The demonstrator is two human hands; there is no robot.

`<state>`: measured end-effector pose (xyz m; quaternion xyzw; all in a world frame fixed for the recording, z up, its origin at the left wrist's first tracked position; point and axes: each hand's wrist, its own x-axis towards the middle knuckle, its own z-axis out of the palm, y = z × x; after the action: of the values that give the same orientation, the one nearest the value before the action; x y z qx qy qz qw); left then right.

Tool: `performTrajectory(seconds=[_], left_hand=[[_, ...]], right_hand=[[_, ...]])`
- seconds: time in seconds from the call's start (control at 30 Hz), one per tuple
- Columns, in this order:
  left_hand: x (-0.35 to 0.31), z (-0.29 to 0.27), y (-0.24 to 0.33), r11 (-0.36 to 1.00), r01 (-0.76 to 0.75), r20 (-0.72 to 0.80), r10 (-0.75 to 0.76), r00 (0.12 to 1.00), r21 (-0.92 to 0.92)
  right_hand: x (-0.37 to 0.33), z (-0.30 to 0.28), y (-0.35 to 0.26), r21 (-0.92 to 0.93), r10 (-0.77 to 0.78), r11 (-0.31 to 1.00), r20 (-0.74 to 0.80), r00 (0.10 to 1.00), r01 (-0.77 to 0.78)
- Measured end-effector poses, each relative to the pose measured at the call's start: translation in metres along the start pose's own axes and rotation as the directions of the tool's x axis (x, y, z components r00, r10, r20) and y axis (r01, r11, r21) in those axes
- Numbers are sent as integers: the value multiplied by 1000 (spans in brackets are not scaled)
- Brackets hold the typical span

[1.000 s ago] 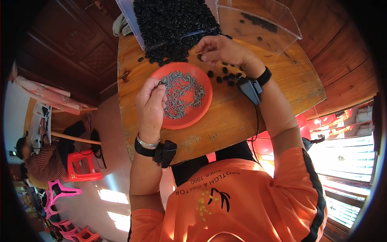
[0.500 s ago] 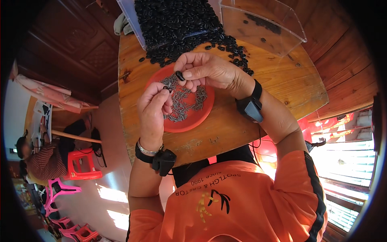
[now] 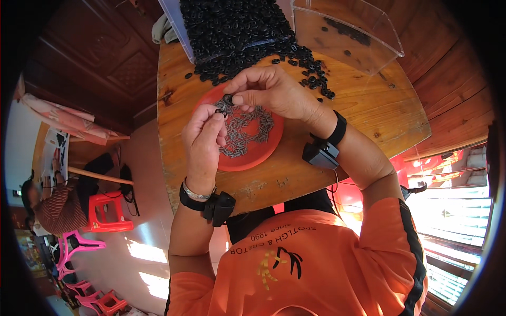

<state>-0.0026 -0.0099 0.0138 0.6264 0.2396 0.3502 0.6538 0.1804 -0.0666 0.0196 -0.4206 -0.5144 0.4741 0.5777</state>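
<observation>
Head view: left hand (image 3: 203, 134) closed in a pinch on one small black part (image 3: 221, 112); right hand (image 3: 271, 95) finger-and-thumb on one black oval piece (image 3: 227, 99), close beside it; both over one red dish (image 3: 240, 166); grey screws (image 3: 243, 139) inside, too many to count; beyond, two plastic boxes (image 3: 178, 29).
</observation>
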Motion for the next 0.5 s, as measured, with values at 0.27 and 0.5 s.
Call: performTrajectory(seconds=[0.27, 0.5], left_hand=[[2, -1, -5, 1000, 6, -13, -6, 1000, 14], [2, 0, -3, 994, -9, -16, 11, 1000, 110]], right_hand=[[-2, 5, -3, -123, -63, 991, -22, 998, 60], [-3, 7, -6, -156, -71, 985, -6, 997, 69]])
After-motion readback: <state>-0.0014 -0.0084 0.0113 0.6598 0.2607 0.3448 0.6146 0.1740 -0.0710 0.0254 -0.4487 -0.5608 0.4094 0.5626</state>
